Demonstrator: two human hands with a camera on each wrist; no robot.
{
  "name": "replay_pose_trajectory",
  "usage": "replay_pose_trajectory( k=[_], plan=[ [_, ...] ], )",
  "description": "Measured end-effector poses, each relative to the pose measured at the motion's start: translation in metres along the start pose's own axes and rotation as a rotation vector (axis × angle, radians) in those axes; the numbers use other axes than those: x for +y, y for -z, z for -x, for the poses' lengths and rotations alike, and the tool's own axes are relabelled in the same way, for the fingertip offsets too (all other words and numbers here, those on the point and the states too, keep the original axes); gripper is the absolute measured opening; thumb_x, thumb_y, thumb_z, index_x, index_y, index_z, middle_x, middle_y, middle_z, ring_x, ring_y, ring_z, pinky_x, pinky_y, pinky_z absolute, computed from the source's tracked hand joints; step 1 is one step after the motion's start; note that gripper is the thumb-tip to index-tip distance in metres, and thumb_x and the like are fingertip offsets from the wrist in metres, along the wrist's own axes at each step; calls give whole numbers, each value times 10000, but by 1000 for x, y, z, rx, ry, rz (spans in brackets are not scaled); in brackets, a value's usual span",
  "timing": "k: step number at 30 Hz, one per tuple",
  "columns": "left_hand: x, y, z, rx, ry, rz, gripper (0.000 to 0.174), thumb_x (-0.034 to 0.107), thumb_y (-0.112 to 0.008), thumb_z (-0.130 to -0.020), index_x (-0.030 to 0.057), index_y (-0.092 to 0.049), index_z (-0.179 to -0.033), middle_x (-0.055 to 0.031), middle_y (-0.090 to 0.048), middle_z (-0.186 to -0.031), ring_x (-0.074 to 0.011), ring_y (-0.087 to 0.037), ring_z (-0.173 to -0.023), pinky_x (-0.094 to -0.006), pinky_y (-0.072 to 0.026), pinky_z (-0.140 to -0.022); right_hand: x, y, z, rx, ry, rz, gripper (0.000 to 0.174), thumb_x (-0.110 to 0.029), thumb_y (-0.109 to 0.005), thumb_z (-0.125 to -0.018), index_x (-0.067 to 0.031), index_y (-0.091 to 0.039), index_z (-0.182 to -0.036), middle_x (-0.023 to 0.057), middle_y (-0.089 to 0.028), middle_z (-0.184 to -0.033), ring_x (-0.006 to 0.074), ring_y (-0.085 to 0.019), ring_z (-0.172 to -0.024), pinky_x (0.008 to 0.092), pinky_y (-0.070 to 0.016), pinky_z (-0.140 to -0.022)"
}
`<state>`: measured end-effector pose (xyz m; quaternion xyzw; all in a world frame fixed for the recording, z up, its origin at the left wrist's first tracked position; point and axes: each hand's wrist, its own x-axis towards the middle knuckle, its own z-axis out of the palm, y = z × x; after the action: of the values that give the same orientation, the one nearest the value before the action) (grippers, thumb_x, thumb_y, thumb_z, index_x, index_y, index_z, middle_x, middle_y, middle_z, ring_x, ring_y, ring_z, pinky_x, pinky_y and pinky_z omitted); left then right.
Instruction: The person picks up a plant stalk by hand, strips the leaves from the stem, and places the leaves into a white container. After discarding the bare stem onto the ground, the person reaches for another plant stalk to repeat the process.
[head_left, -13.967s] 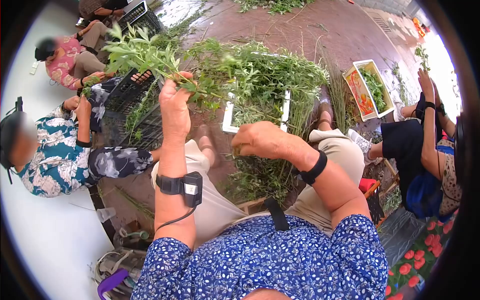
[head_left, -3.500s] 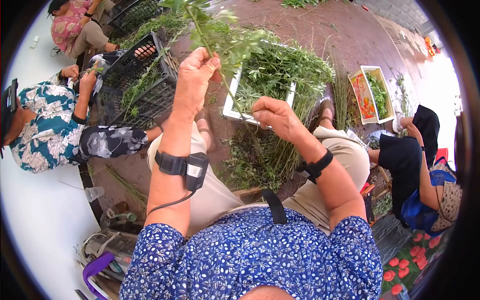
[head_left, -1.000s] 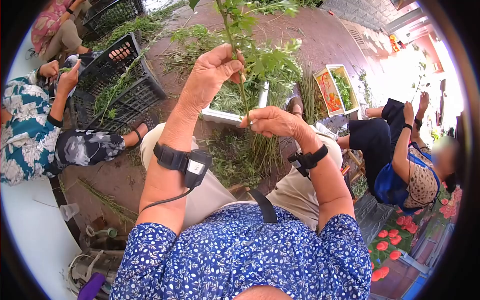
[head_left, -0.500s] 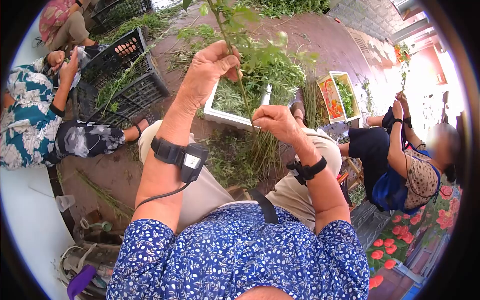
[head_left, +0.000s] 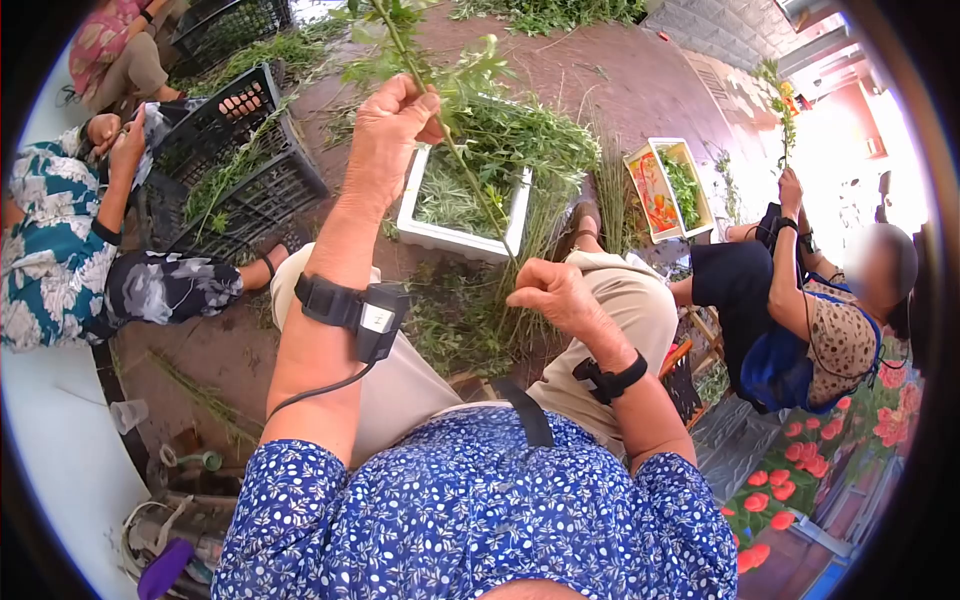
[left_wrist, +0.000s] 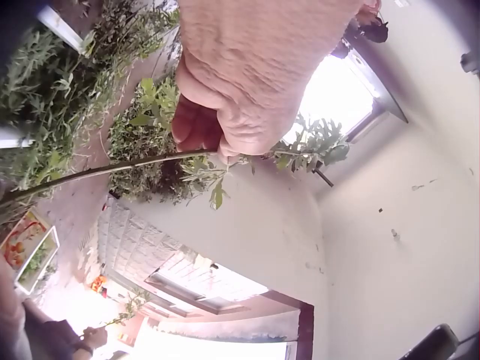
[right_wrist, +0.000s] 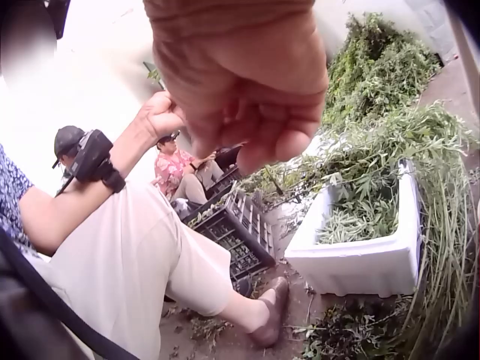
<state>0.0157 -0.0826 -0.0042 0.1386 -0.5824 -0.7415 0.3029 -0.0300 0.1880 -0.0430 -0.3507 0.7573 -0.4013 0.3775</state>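
My left hand (head_left: 390, 135) pinches a long green leafy stem (head_left: 462, 160) that slants down toward my right hand (head_left: 555, 295). In the left wrist view the thumb and fingers of my left hand (left_wrist: 255, 75) grip the stem (left_wrist: 97, 171), with leaves beyond them. My right hand sits just below the stem's lower end, apart from it, thumb and fingers curled together. The right wrist view shows the curled fingers of my right hand (right_wrist: 247, 90) with nothing visible in them. Under the stem stands a white foam box (head_left: 455, 238) holding cut greens (head_left: 535, 135).
Black crates (head_left: 240, 185) with greens stand at left, beside a seated person in a floral top (head_left: 60, 230). A smaller box (head_left: 695, 222) of leaves stands at right, near another seated person (head_left: 845, 335). Bare stalks (head_left: 610, 190) and loose greens (head_left: 450, 320) lie around the foam box.
My left hand has shifted left and slightly up with the stem. My right hand has come away from the stem's lower end and moved down and right.
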Motion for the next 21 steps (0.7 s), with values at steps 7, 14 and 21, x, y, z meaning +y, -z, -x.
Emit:
replay_pose_trajectory(
  k=[7,14,21],
  plan=[
    [-4,7,-3,-13,1,44,72,120,-557,-890,55,-568,-918,19,-566,-761,-87,-572,-627,-240,-492,-597,0,-3,-9,417,128,185,276,-110,-672,-709,-16,-591,-955,113,-582,-832,230,-561,-746,326,-464,-723],
    [-1,11,-4,43,-10,107,68,118,-553,-891,52,-558,-904,9,-552,-755,-104,-567,-649,-248,-484,-610,51,-5,-24,192,-108,-239,154,-113,-641,-768,7,-627,-865,-11,-571,-735,72,-491,-698,235,-417,-647],
    [0,11,-3,110,-45,98,80,108,-574,-871,60,-564,-807,10,-567,-695,-78,-556,-576,-216,-465,-562,38,-14,-12,26,-146,59,146,-146,-653,-744,-15,-600,-709,25,-535,-589,109,-492,-575,276,-422,-561]
  ],
)
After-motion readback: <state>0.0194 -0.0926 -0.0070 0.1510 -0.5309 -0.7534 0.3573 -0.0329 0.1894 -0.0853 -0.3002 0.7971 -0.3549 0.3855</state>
